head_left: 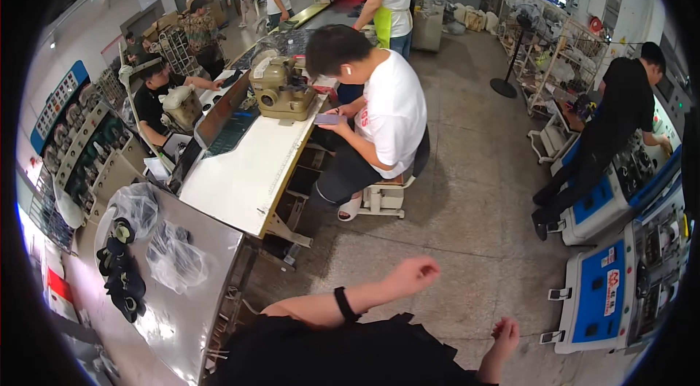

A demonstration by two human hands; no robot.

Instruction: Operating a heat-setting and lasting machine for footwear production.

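My left hand (414, 276) reaches across in front of me above the floor, its fingers loosely curled, with nothing visible in them. A black band (345, 304) circles that wrist. Lower and further right, my right hand (504, 335) hangs over the floor with its fingers curled in, and I see no object there. Neither hand touches anything. To the left stands a metal-topped table (175, 320) with dark shoe pieces (124, 280) and clear plastic bags (175, 258) on it. Nearest my right hand is a blue and white machine (598, 298).
A seated person (394, 105) holds a phone (327, 119) beside a white-topped sewing table (233, 185) bearing a sewing machine (281, 88). At right, a person in black (620, 116) works at another machine. Ahead are a wheeled rack (565, 58) and a post base (503, 87).
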